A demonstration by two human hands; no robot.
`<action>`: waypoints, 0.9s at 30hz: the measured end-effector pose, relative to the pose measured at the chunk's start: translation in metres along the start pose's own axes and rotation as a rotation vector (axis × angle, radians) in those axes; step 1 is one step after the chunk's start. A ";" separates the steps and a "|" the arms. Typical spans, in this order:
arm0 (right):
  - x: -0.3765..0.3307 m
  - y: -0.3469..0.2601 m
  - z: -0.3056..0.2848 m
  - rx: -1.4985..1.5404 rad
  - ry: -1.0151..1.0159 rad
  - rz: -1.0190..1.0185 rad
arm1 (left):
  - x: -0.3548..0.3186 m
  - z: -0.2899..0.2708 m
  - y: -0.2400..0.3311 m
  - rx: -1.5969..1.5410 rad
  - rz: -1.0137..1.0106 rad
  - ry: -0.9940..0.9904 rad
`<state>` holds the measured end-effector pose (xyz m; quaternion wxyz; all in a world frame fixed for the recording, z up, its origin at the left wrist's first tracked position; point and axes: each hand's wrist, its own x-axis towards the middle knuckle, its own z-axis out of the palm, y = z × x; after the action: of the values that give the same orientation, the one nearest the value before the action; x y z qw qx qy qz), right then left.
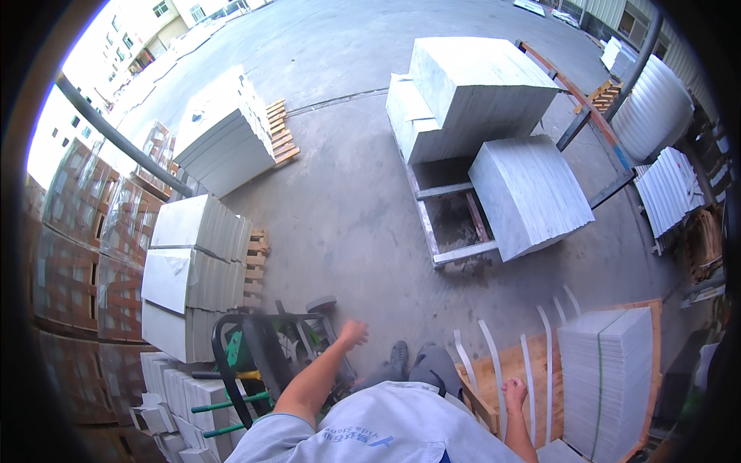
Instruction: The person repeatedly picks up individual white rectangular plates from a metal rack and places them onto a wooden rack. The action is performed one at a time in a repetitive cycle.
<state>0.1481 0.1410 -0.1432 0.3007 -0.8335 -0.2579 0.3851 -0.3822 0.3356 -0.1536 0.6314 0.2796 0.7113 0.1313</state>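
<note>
My left hand [354, 333] hangs in the air beside a black-framed wheeled machine [270, 351]. Its fingers are partly apart, with nothing visible in them. On the other side, my right hand [514, 392] is low over a wooden crate [486, 359] with white straps [532, 374] standing up from it. The fingers there are curled in; whether anything is inside them is hidden. A dark shoe [398, 356] shows on the concrete between my hands.
Bundled stone slabs [606, 378] stand in the crate at right. Ahead, large stone blocks [482, 92] and another block [532, 193] rest on a metal frame [424, 216]. Slab stacks [189, 285] on pallets [255, 266] line the left. Green handles [231, 405] jut out near the machine.
</note>
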 end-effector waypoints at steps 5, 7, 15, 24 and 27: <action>0.041 -0.018 0.029 0.107 -0.097 0.246 | 0.031 0.010 0.065 0.039 0.036 -0.002; 0.065 -0.024 0.036 0.117 -0.146 0.368 | 0.049 0.010 0.092 -0.012 0.055 0.021; 0.201 -0.105 0.070 0.446 -0.182 0.420 | 0.102 0.013 0.217 0.132 -0.015 0.063; 0.313 -0.217 0.075 0.499 -0.046 0.267 | 0.187 0.046 0.350 0.251 0.040 -0.030; 0.328 -0.230 0.089 0.489 0.003 0.330 | 0.228 0.063 0.405 0.318 0.057 -0.085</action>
<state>0.2185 0.5426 -0.1888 0.4265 -0.7674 -0.0180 0.4783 -0.2378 0.7813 -0.1334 0.6046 0.4013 0.6877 0.0231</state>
